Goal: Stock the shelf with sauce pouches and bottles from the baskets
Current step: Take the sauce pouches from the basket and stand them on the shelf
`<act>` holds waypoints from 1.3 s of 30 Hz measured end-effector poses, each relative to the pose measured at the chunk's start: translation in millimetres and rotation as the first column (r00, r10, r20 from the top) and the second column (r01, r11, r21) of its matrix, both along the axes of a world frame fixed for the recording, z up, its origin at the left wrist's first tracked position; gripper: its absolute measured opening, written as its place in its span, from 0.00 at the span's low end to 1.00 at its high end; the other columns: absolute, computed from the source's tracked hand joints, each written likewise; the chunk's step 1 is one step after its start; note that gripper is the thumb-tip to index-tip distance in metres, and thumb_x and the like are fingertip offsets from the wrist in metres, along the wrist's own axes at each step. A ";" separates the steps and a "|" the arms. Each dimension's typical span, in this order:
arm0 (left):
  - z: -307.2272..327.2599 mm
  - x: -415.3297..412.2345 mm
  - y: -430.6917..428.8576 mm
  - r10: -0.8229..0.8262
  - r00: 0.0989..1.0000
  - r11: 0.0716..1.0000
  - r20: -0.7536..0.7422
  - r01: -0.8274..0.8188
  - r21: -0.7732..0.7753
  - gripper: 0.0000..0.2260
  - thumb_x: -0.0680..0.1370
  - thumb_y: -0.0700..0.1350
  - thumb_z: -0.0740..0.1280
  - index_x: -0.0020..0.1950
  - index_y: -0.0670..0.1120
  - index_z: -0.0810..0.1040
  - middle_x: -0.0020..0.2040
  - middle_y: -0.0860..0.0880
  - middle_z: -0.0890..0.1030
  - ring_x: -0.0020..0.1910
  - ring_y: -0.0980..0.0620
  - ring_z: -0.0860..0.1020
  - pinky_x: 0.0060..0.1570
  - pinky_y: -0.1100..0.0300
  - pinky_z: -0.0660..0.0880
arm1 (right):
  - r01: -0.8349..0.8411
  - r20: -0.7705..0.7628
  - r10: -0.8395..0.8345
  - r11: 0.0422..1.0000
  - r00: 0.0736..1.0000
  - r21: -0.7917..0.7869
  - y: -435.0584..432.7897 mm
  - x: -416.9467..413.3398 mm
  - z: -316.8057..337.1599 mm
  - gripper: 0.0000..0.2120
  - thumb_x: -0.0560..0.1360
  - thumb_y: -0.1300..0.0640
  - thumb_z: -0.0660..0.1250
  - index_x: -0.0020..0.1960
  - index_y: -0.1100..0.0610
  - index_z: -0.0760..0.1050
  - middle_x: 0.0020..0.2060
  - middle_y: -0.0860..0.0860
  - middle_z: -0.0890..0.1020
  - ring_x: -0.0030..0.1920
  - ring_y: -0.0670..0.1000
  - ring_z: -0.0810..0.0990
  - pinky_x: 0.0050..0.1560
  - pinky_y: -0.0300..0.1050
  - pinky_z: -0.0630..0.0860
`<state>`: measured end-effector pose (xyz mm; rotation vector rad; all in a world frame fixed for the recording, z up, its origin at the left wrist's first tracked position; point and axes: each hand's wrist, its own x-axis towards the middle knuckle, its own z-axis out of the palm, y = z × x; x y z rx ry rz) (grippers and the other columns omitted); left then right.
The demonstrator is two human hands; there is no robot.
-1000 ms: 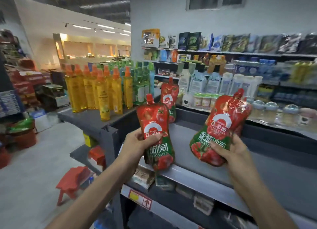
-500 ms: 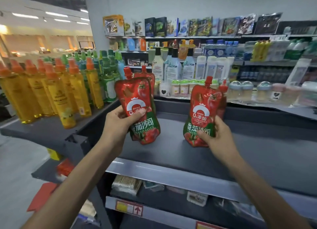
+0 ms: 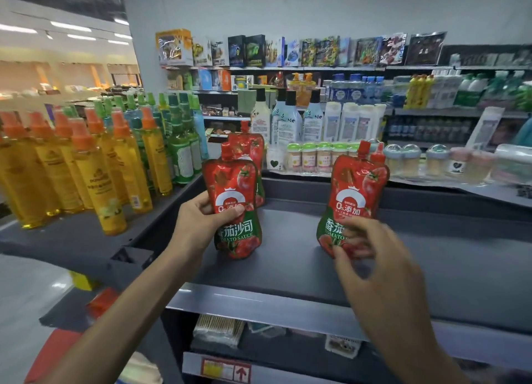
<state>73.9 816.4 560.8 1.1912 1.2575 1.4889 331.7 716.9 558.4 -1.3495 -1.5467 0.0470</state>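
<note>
Yellow bottles [image 3: 95,179], orange caps, stand on the left shelf section. Left hand [image 3: 201,225]: fingers and thumb grasp a tomato sauce pouch [image 3: 236,199], upright, base on the grey shelf [image 3: 288,265], just ahead of a rear pouch [image 3: 250,147]. Right pouch [image 3: 355,188] stands upright on the shelf. Right hand [image 3: 380,268], blurred, is in front of its lower part, fingers spread and released.

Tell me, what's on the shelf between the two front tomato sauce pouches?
Nothing. In the head view, the grey shelf is bare between the left tomato sauce pouch, held by the left hand, and the right tomato sauce pouch.
</note>
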 end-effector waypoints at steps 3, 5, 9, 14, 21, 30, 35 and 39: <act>3.5 -5.5 2.4 -0.066 0.997 0.997 -0.037 0.064 -0.041 0.17 0.72 0.42 0.79 0.60 0.50 0.82 0.51 0.54 0.88 0.46 0.57 0.86 0.38 0.67 0.80 | -0.182 -0.005 0.182 0.981 0.983 -0.073 20.2 -40.6 6.1 0.15 0.74 0.59 0.76 0.57 0.48 0.79 0.44 0.42 0.80 0.44 0.44 0.80 0.45 0.46 0.81; 4.0 -9.0 2.6 -0.112 0.991 0.992 -0.066 0.107 -0.071 0.16 0.73 0.43 0.79 0.60 0.48 0.83 0.51 0.52 0.88 0.46 0.57 0.86 0.37 0.68 0.79 | -0.229 -0.008 0.235 0.941 0.972 -0.248 42.9 -63.8 9.3 0.17 0.74 0.55 0.76 0.60 0.47 0.76 0.45 0.42 0.79 0.44 0.44 0.79 0.49 0.48 0.80; -9.3 -13.9 -3.1 -0.127 0.984 0.992 -0.124 0.125 -0.027 0.16 0.74 0.38 0.78 0.61 0.43 0.83 0.50 0.48 0.88 0.50 0.50 0.87 0.45 0.61 0.83 | -0.352 -0.081 0.359 0.803 0.930 -0.481 85.5 -93.8 3.6 0.29 0.70 0.51 0.80 0.68 0.48 0.72 0.51 0.42 0.80 0.46 0.44 0.82 0.52 0.49 0.81; -31.0 -21.0 -13.9 -0.053 0.901 0.994 -0.431 0.087 0.060 0.20 0.72 0.39 0.80 0.59 0.52 0.79 0.46 0.59 0.85 0.45 0.67 0.83 0.43 0.73 0.76 | -0.441 -0.135 0.436 0.744 0.890 -0.502 110.9 -95.9 -15.9 0.24 0.68 0.59 0.82 0.60 0.49 0.78 0.41 0.41 0.83 0.33 0.34 0.79 0.38 0.31 0.73; -29.3 -27.3 9.5 0.023 0.833 1.000 -0.553 -0.009 0.028 0.20 0.72 0.43 0.80 0.61 0.49 0.80 0.49 0.55 0.84 0.42 0.65 0.80 0.43 0.67 0.77 | -0.368 -0.111 0.360 0.800 0.926 -0.474 139.1 -104.0 -29.3 0.21 0.64 0.54 0.84 0.52 0.47 0.79 0.37 0.42 0.85 0.37 0.43 0.83 0.43 0.47 0.81; -32.4 -16.1 54.4 0.175 0.890 0.980 -0.422 -0.199 -0.014 0.19 0.73 0.43 0.79 0.60 0.46 0.77 0.51 0.51 0.83 0.54 0.49 0.83 0.56 0.51 0.80 | -0.222 -0.063 0.216 0.887 0.974 -0.405 169.4 -122.4 -31.0 0.21 0.66 0.52 0.83 0.55 0.50 0.78 0.44 0.46 0.85 0.45 0.48 0.83 0.38 0.39 0.72; -33.3 -7.2 66.9 0.187 0.930 0.979 -0.317 -0.202 -0.015 0.19 0.74 0.43 0.78 0.62 0.45 0.76 0.53 0.48 0.83 0.51 0.50 0.83 0.50 0.58 0.79 | -0.176 -0.070 0.161 0.908 0.984 -0.381 181.3 -124.4 -36.7 0.20 0.68 0.53 0.81 0.55 0.52 0.78 0.45 0.48 0.86 0.46 0.50 0.84 0.43 0.43 0.77; -32.1 -4.4 73.3 0.198 0.942 0.976 -0.271 -0.214 -0.030 0.18 0.74 0.44 0.79 0.60 0.45 0.76 0.52 0.49 0.83 0.51 0.51 0.83 0.55 0.53 0.81 | -0.155 -0.094 0.130 0.917 0.987 -0.368 187.1 -124.5 -44.8 0.20 0.68 0.50 0.81 0.55 0.52 0.78 0.46 0.48 0.86 0.46 0.51 0.84 0.50 0.51 0.81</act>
